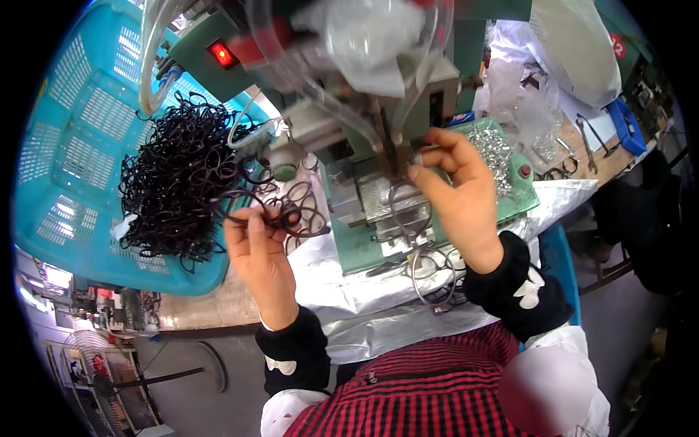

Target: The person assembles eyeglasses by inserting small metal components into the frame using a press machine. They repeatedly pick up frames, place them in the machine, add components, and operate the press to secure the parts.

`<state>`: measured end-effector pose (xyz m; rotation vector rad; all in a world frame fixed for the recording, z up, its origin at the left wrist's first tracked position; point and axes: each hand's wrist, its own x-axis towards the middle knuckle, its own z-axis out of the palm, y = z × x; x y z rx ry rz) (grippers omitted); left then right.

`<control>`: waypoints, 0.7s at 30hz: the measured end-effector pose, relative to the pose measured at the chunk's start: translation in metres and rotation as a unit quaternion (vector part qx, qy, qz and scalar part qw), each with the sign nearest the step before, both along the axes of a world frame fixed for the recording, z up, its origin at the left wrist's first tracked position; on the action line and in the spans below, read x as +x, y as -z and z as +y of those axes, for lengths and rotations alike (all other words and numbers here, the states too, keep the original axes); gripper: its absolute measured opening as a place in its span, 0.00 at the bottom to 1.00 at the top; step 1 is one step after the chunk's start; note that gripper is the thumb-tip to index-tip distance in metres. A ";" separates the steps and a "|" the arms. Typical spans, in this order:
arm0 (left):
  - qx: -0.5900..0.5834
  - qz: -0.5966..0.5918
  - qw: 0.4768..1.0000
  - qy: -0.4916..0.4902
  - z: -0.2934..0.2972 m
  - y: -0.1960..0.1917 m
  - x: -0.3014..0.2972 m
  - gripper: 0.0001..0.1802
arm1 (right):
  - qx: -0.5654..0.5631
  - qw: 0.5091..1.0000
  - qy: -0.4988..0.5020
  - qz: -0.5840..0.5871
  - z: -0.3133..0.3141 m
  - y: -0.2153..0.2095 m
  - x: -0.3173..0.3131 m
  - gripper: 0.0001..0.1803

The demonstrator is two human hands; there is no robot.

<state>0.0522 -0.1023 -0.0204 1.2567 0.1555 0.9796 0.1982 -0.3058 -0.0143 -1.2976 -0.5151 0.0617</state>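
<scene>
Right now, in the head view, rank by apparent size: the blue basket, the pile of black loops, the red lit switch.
1. blue basket
2. pile of black loops, lying partly in the basket
3. red lit switch, by far the smallest

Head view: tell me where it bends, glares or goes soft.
Head view: strong fisheye, so the blue basket bows toward the black rim; a bright patch washes out the clear plastic on the green machine; the red lamp blooms; the left hand with black loops and the right hand are fairly sharp; the lower-right corner is blurred.
</scene>
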 end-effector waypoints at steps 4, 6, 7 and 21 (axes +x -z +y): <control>0.213 -0.128 0.969 -0.010 -0.030 -0.067 0.016 0.08 | 0.059 0.989 -0.088 0.107 0.001 -0.017 -0.004 0.22; 0.241 -0.069 0.965 -0.074 -0.029 -0.076 0.034 0.08 | 0.077 0.986 -0.089 0.122 0.005 -0.022 -0.011 0.23; 0.204 -0.096 0.973 -0.047 -0.025 -0.076 0.037 0.08 | 0.086 0.985 -0.078 0.130 0.006 -0.026 -0.017 0.23; 0.684 -0.147 0.714 -0.018 -0.068 -0.017 0.044 0.11 | -0.410 0.817 0.245 -0.323 -0.088 0.075 0.065 0.07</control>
